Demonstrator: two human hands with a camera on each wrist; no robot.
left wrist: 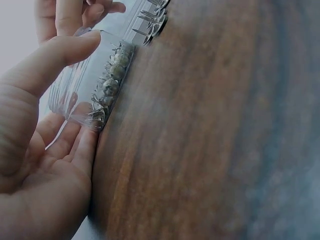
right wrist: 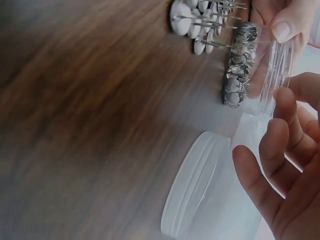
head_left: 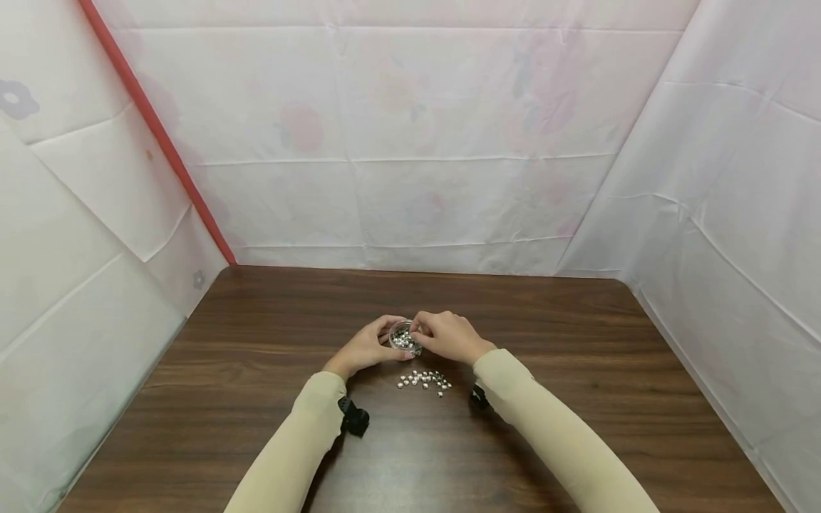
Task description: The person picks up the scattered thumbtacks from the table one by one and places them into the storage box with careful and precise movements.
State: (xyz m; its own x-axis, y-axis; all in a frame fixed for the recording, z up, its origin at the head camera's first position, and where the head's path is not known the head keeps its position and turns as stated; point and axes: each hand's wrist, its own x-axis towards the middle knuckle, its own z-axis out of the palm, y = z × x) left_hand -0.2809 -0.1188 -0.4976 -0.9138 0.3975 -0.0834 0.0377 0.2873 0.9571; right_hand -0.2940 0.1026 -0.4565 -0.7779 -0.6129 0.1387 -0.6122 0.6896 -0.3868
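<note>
Wooden table [head_left: 410, 463], left hand [head_left: 365, 348] and right hand [head_left: 451, 336] close together.
The left curls round a clear jar [right wrist: 276, 64] — whether the right, at its mouth, pinches anything, I cannot tell — lid [right wrist: 192, 182] beside the right, loose tacks [head_left: 425, 379] nearside of the grip.

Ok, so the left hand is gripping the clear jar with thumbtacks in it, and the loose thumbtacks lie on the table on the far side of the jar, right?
Not quite: the loose thumbtacks lie on the near side of the clear jar, toward the person, as the head view shows. The left hand is gripping the jar, as you say.
</note>
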